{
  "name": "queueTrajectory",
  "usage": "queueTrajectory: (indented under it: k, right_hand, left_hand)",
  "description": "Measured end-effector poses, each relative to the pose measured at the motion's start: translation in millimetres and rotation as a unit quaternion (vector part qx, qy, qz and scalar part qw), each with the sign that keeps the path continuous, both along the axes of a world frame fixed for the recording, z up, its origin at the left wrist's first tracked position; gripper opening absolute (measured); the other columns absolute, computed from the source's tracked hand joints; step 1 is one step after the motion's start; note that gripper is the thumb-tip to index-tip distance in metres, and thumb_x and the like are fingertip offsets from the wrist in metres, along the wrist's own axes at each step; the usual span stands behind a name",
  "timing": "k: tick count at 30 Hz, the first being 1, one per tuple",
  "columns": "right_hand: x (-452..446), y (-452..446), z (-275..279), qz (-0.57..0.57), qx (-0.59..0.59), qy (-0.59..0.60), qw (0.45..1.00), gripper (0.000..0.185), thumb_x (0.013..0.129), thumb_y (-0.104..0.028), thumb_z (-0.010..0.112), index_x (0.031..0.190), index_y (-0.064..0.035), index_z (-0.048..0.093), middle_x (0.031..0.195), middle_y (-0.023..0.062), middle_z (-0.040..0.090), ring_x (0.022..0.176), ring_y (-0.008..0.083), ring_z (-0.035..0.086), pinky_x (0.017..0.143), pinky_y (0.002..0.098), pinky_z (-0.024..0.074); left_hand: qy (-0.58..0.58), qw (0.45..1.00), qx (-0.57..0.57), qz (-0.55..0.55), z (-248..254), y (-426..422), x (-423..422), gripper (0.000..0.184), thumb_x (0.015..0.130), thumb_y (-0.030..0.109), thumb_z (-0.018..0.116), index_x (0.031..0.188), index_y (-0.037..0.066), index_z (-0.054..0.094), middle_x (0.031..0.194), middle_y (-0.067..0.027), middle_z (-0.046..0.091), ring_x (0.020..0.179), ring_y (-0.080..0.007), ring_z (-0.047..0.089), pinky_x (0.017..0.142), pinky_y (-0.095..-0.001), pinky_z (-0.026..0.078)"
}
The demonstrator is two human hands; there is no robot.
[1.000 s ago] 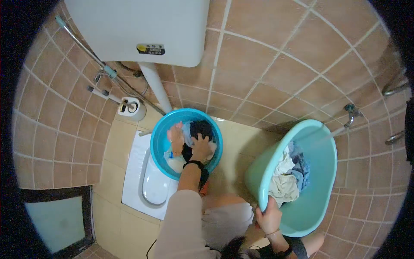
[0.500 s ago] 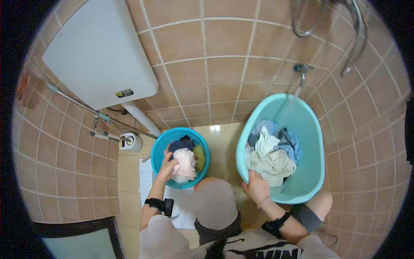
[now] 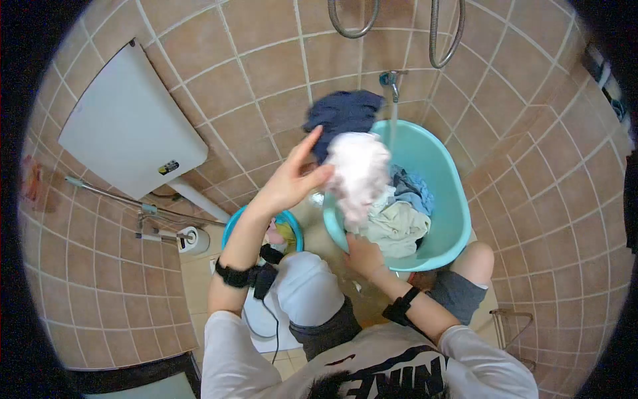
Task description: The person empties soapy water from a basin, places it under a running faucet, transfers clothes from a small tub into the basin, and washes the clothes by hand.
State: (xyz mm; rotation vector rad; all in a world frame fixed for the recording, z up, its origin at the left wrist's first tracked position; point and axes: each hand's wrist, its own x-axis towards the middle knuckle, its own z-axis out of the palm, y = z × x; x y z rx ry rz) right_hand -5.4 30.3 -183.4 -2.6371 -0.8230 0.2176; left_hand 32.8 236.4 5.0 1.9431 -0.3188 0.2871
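Note:
My left hand [image 3: 292, 176] is raised beside the large light-teal tub [image 3: 452, 193]. It grips a bundle of a navy garment [image 3: 345, 116] and a pale pink garment [image 3: 359, 166], blurred by motion above the tub's left edge. Thumb and fingers are partly visible against the cloth; the rest are hidden. Down at the near-left rim, my right hand [image 3: 365, 258] is closed around the tub's edge. Inside the tub lie a cream garment [image 3: 399, 229] and a blue garment [image 3: 415, 189]. Behind my left forearm, a smaller blue basin [image 3: 298, 233] holds pink and olive-green cloth.
Water runs from a wall tap [image 3: 392, 81] into the tub. Metal shower hoses [image 3: 435, 50] hang above. A white wall-mounted box [image 3: 133, 126] and pipes occupy the left side, with a toilet-roll-like white cylinder [image 3: 193, 240] below. My knees flank the space before the tub.
My left hand has lifted the navy and pale pink garments out of the blue basin and carried them right and up to the tub. My right hand has stayed on the tub's rim.

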Motion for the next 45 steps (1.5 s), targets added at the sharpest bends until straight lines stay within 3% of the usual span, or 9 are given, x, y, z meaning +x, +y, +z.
queueTrajectory:
  k: [7, 12, 14, 17, 19, 23, 30, 40, 45]
  right_hand:
    - [2.1, 3.0, -3.3, 0.022, 0.022, 0.003, 0.999, 0.034, 0.072, -0.021, 0.06, 0.096, -0.0023, 0.045, 0.084, 0.0166, 0.056, 0.08, 0.0333, 0.056, 0.066, 0.0435, 0.0471]
    - [5.1, 14.4, 0.0, -0.005, 0.009, -0.001, 1.0, 0.036, 0.068, -0.015, 0.065, 0.095, -0.0019, 0.046, 0.081, 0.0167, 0.056, 0.077, 0.0347, 0.056, 0.063, 0.0427, 0.0464]
    - [6.8, 16.8, -3.5, 0.0, -0.001, -0.006, 1.0, 0.037, 0.067, -0.014, 0.066, 0.095, -0.0022, 0.046, 0.081, 0.017, 0.055, 0.076, 0.0348, 0.056, 0.063, 0.043, 0.0459]
    - [9.3, 25.5, 1.5, 0.004, -0.024, 0.016, 1.0, 0.041, 0.066, -0.015, 0.066, 0.099, -0.0012, 0.046, 0.081, 0.018, 0.055, 0.076, 0.0358, 0.055, 0.063, 0.0444, 0.0448]
    - [8.7, 32.0, 8.0, 0.006, -0.032, 0.016, 0.999, 0.043, 0.065, -0.015, 0.066, 0.1, -0.0008, 0.046, 0.081, 0.0184, 0.055, 0.076, 0.0362, 0.055, 0.063, 0.0448, 0.0445]
    - [9.6, 32.8, -2.0, -0.003, -0.1, 0.021, 0.995, 0.049, 0.064, -0.018, 0.068, 0.104, -0.0013, 0.046, 0.084, 0.0155, 0.053, 0.077, 0.0333, 0.055, 0.063, 0.0435, 0.0454]
    - [10.6, 31.4, -11.6, -0.001, -0.088, 0.014, 0.996, 0.051, 0.062, -0.017, 0.069, 0.105, -0.0024, 0.046, 0.081, 0.0152, 0.052, 0.076, 0.0338, 0.054, 0.061, 0.0436, 0.045]
    - [10.6, 31.3, 10.1, 0.0, -0.061, 0.012, 0.998, 0.04, 0.067, -0.017, 0.063, 0.1, -0.0016, 0.047, 0.082, 0.0159, 0.054, 0.076, 0.0331, 0.055, 0.061, 0.042, 0.0449]
    - [10.6, 20.0, 4.3, -0.005, -0.032, 0.003, 0.999, 0.036, 0.068, -0.018, 0.063, 0.094, -0.0029, 0.044, 0.08, 0.0143, 0.054, 0.075, 0.0319, 0.056, 0.061, 0.0427, 0.0461]
  left_hand:
    - [0.272, 0.945, -0.073, 0.168, -142.3, 89.1, 45.1, 0.057, 0.078, 0.034, 0.063, 0.123, 0.005, 0.044, 0.101, -0.0126, 0.058, 0.078, -0.0162, 0.058, 0.062, -0.029, 0.047]
    - [0.318, 0.916, 0.1, 0.224, -436.5, 243.3, -19.2, 0.046, 0.074, 0.035, 0.062, 0.11, 0.007, 0.055, 0.072, -0.0172, 0.063, 0.069, -0.0224, 0.062, 0.057, -0.0414, 0.048]
    - [0.325, 0.799, 0.448, 0.235, -427.8, 228.8, -57.2, 0.053, 0.067, 0.043, 0.066, 0.106, 0.009, 0.058, 0.088, -0.022, 0.063, 0.091, -0.0329, 0.058, 0.072, -0.0457, 0.047]
    - [0.148, 0.783, 0.47, 0.38, -374.2, 180.7, -81.1, 0.07, 0.059, 0.049, 0.07, 0.116, 0.012, 0.052, 0.119, -0.027, 0.047, 0.114, -0.0425, 0.04, 0.087, -0.0458, 0.042]
    - [0.425, 0.783, 0.336, 0.306, -347.4, 162.8, -69.1, 0.089, 0.053, 0.051, 0.073, 0.128, 0.017, 0.038, 0.14, -0.0241, 0.015, 0.123, -0.0481, 0.02, 0.094, -0.0551, 0.033]
    - [0.368, 0.672, 0.511, 0.39, -533.9, 180.2, -63.4, 0.08, 0.064, 0.044, 0.07, 0.132, 0.034, 0.028, 0.142, -0.0209, 0.006, 0.119, -0.052, 0.023, 0.07, -0.0596, 0.046]
    - [0.454, 0.648, 0.45, 0.414, -528.8, 206.7, -35.9, 0.039, 0.085, 0.024, 0.046, 0.122, 0.014, 0.044, 0.134, -0.0189, 0.029, 0.118, -0.0467, 0.032, 0.081, -0.0485, 0.047]
    - [0.131, 0.883, 0.253, 0.374, -458.0, 236.5, -101.6, 0.02, 0.08, 0.02, 0.056, 0.094, 0.006, 0.06, 0.098, -0.015, 0.06, 0.095, -0.032, 0.054, 0.085, -0.04, 0.04]
    - [0.151, 0.818, -0.393, 0.393, -319.7, 217.1, -154.8, 0.03, 0.071, 0.011, 0.054, 0.101, 0.002, 0.056, 0.095, -0.0068, 0.059, 0.084, -0.019, 0.058, 0.074, -0.0314, 0.045]
